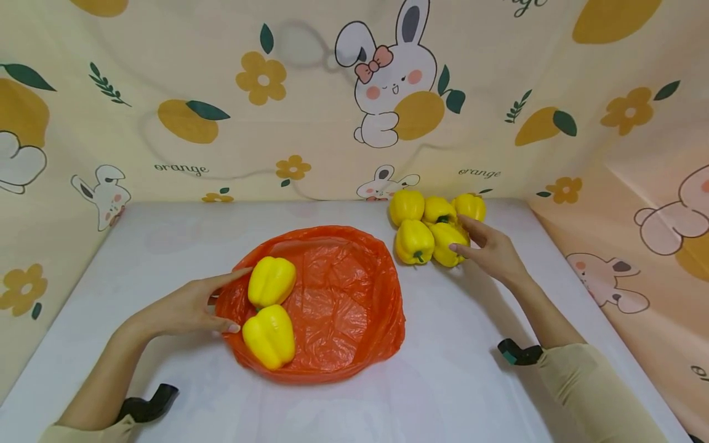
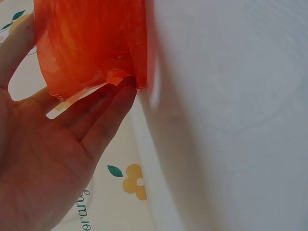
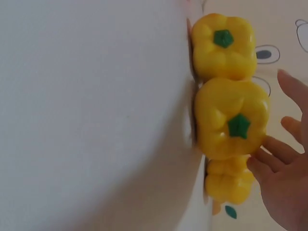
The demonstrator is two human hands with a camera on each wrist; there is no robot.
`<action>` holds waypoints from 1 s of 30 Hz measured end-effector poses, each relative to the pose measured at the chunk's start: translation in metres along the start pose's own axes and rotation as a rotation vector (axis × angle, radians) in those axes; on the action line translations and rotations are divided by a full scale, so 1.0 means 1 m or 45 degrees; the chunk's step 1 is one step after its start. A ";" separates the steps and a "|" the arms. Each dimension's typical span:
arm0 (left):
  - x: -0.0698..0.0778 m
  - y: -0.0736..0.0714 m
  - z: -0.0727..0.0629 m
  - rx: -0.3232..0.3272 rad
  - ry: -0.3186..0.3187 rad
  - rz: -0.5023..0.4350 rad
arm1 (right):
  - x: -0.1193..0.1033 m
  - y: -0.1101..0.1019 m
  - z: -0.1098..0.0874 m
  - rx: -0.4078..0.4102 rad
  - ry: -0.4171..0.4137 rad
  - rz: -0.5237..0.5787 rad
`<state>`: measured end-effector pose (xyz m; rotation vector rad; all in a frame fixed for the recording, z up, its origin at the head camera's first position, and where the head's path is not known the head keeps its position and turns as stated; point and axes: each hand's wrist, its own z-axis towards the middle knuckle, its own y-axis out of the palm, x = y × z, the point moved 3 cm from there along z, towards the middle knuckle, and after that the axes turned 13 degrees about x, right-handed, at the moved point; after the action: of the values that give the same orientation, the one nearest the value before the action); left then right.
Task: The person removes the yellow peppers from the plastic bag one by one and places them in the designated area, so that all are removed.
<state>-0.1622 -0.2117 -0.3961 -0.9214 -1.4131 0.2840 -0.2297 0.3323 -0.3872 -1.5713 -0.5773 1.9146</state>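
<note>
A red plastic bag lies on the table with its mouth spread wide. Two yellow bell peppers, a rear one and a front one, sit inside along its left side. My left hand holds the bag's left rim; in the left wrist view its fingers lie along the red film. At the back right, several yellow bell peppers are grouped together. My right hand reaches the front right pepper, thumb and fingers spread apart at its right side. Green stems show in the right wrist view.
The white table meets a patterned cloth backdrop just behind the pepper group. More of this cloth hangs along the left and right sides. Black wrist devices, left and right, sit by the sleeves.
</note>
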 end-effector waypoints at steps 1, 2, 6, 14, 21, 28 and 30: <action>0.000 0.000 0.000 0.001 0.002 0.002 | -0.002 0.000 0.000 0.018 -0.003 0.013; -0.001 0.000 0.000 0.003 0.006 0.005 | -0.004 -0.001 -0.001 0.035 -0.010 0.016; -0.001 0.001 0.001 0.011 0.017 0.020 | -0.015 -0.001 0.000 0.092 -0.063 -0.022; -0.001 0.001 0.002 0.016 0.015 0.024 | -0.042 0.008 0.000 0.141 -0.225 0.056; 0.000 0.001 0.002 0.012 0.003 0.029 | -0.069 0.028 -0.007 0.074 -0.327 0.143; -0.001 0.002 0.002 0.010 -0.014 0.026 | -0.093 0.053 -0.012 -0.040 -0.463 0.177; -0.001 0.002 0.002 0.010 -0.014 0.036 | -0.098 0.060 -0.013 -0.074 -0.502 0.199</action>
<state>-0.1634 -0.2106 -0.3985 -0.9353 -1.4090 0.3164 -0.2140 0.2208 -0.3586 -1.3087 -0.6939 2.3690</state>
